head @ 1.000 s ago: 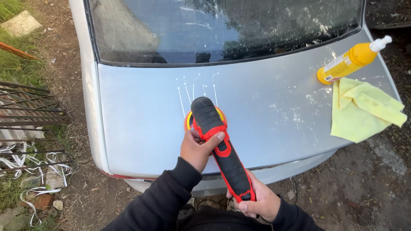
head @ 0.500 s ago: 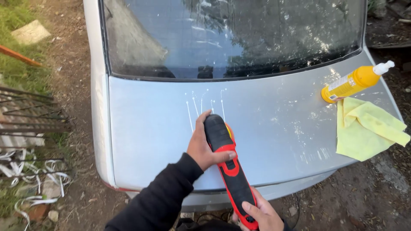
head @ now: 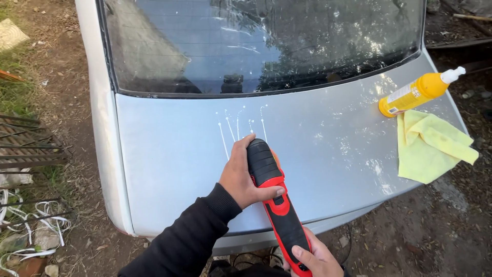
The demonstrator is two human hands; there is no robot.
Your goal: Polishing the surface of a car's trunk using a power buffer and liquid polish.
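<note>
Red-and-black polisher point(head: 274, 200) sits at lower centre on the silver boot lid point(head: 169, 164); right hand point(head: 315, 259) grips its handle, left hand point(head: 245, 174) wraps its head. Farther up, white polish streaks point(head: 238, 125); at right, yellow cloth point(head: 430, 146) and bottle point(head: 417, 92) (lying tilted), well apart.

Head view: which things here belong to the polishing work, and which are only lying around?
In use:
- red and black polisher, under left hand and right hand
- silver car boot lid
- white streaks
- yellow bottle
- yellow cloth

Lying around:
- metal grate
- white cords
- stone slab
</note>
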